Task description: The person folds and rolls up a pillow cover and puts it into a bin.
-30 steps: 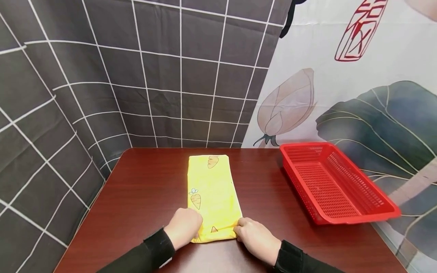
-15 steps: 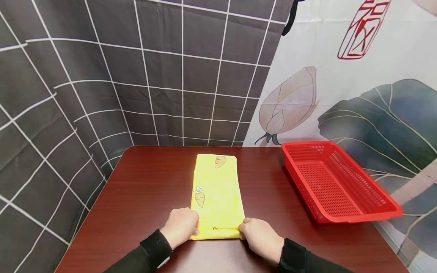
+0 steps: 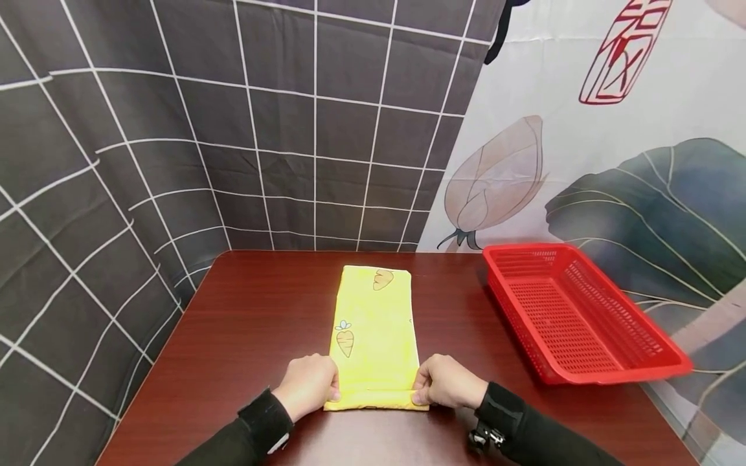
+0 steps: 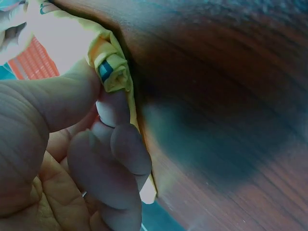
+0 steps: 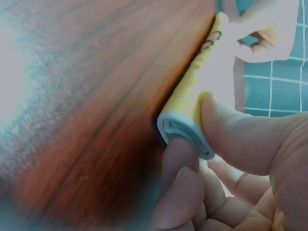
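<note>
While the folded yellow carrot-print cloth point(image 3: 374, 336) lies on the dark wooden table point(image 3: 245, 336), the left hand point(image 3: 307, 385) and the right hand point(image 3: 447, 382) pinch its near corners.

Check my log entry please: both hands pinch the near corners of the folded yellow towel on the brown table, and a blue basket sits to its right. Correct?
Not quite: the basket is red, as the head view shows. The rest stands: left hand and right hand pinch the yellow towel's near corners on the brown table.
</note>
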Demonstrator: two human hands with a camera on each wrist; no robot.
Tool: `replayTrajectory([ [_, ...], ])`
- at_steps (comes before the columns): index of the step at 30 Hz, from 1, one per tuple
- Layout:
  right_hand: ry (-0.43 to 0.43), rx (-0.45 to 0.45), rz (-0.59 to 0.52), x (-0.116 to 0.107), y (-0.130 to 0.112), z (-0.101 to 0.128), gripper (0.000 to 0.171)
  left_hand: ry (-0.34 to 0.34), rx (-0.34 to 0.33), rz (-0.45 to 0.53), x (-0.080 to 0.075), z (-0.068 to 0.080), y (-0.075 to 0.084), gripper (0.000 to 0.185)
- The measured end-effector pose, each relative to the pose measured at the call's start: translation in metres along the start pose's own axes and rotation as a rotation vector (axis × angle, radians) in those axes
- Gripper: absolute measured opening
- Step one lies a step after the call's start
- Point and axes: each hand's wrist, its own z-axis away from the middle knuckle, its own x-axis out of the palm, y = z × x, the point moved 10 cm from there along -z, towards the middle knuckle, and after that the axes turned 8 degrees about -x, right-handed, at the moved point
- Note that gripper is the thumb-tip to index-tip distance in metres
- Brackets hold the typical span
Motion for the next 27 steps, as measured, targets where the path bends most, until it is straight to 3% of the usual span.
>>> replayTrajectory([
  [6,0.014,0.014,0.049,-0.004,0.007,-0.005,0.032,0.013,-0.008,-0.003,0.0,0.0,-0.001,0.037],
  [11,0.071,-0.177,0.188,-0.001,-0.015,-0.005,0.027,0.033,0.023,0.005,0.0,0.003,-0.001,0.036],
  [15,0.143,-0.379,0.444,0.007,-0.044,0.008,0.022,0.09,0.146,-0.024,-0.001,0.012,0.01,0.031],
  [20,0.247,-0.571,0.76,0.019,-0.07,0.026,0.025,0.21,0.318,-0.165,-0.005,0.034,0.03,0.025],
  [23,0.23,-0.579,0.814,0.024,-0.071,0.031,0.024,0.23,0.358,-0.222,-0.004,0.044,0.034,0.022],
  [27,0.193,-0.5,0.777,0.024,-0.065,0.028,0.025,0.201,0.363,-0.232,0.0,0.047,0.033,0.028],
])
